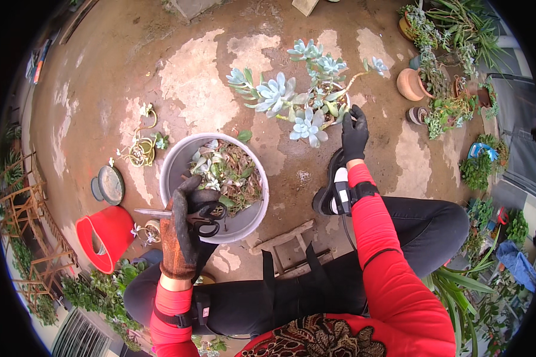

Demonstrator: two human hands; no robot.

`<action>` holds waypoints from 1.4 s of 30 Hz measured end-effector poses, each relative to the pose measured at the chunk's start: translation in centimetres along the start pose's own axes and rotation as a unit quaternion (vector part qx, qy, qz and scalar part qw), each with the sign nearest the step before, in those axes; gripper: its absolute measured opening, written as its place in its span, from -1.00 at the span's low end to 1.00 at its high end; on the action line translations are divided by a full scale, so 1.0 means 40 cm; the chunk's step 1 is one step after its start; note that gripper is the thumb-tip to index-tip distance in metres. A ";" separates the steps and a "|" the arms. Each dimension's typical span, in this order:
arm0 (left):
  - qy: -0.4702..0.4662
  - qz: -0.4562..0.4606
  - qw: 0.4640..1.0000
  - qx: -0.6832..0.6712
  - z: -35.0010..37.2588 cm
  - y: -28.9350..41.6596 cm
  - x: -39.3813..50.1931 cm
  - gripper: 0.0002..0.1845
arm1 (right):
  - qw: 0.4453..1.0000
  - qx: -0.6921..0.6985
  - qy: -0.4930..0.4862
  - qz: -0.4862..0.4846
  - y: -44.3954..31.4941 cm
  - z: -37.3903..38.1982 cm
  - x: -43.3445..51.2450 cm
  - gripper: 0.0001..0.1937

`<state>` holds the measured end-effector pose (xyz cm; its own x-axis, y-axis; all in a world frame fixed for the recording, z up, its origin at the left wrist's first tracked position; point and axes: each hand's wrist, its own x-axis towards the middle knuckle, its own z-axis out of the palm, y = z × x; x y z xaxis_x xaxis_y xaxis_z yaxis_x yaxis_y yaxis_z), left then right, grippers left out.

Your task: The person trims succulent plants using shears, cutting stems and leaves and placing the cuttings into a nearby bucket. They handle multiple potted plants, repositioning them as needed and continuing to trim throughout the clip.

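My left hand (185,232), in a dark-coated work glove with an orange-brown back, holds a pair of scissors (205,218) with black handles. The blades point left, and the hand is above the near left rim of a wide whitish tub (264,196). Cut leaves and dry plant scraps (228,178) lie in that tub. My right hand (355,134), in a black glove, has its fingertips at the right rim of a white pot (347,96). A leggy blue-green succulent (274,93) grows from this pot and spreads over its rim. Leaves partly hide the fingertips, so their grip is unclear.
A small potted succulent (140,151), a dark round dish (110,185) and a red bucket (105,236) stand to the left. A low wooden stool (290,245) is between my legs. Along the right wall are potted plants and a terracotta pot (411,85).
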<state>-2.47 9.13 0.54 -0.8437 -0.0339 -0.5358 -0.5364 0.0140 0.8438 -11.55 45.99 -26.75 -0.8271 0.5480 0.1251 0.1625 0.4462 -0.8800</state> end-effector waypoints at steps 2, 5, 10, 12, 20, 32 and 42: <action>-0.001 0.003 1.000 -0.001 -0.002 0.001 -0.002 -0.52 | 0.996 0.047 -0.025 0.078 -0.013 -0.008 0.001 -0.66; -0.004 0.029 0.999 0.037 -0.006 0.000 -0.006 -0.52 | 0.984 0.104 -0.024 0.141 -0.021 -0.022 -0.033 -0.70; -0.016 0.034 0.999 0.013 -0.017 -0.004 -0.014 -0.49 | 0.958 0.175 -0.025 0.225 -0.013 -0.031 -0.171 -0.73; -0.007 0.006 0.999 -0.043 -0.021 -0.002 -0.017 -0.46 | 0.954 0.171 -0.047 0.242 -0.018 -0.027 -0.223 -0.75; -0.008 0.007 0.991 -0.134 -0.041 0.018 -0.044 -0.41 | 0.971 0.175 0.032 0.161 -0.147 -0.048 -0.196 -0.71; 0.005 0.062 0.984 -0.169 -0.074 0.021 -0.088 -0.34 | 0.945 0.186 -0.012 0.271 -0.136 -0.181 -0.102 -0.70; 0.006 0.072 0.985 -0.154 -0.103 0.020 -0.099 -0.35 | 0.880 0.161 -0.219 0.390 -0.047 -0.080 -0.209 -0.59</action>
<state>0.55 5.16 3.46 -0.9091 -0.0650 -0.4116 -0.3784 -0.2846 0.8808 -3.24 42.82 -24.67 -0.6708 0.2425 -0.7009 0.6698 -0.2078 -0.7129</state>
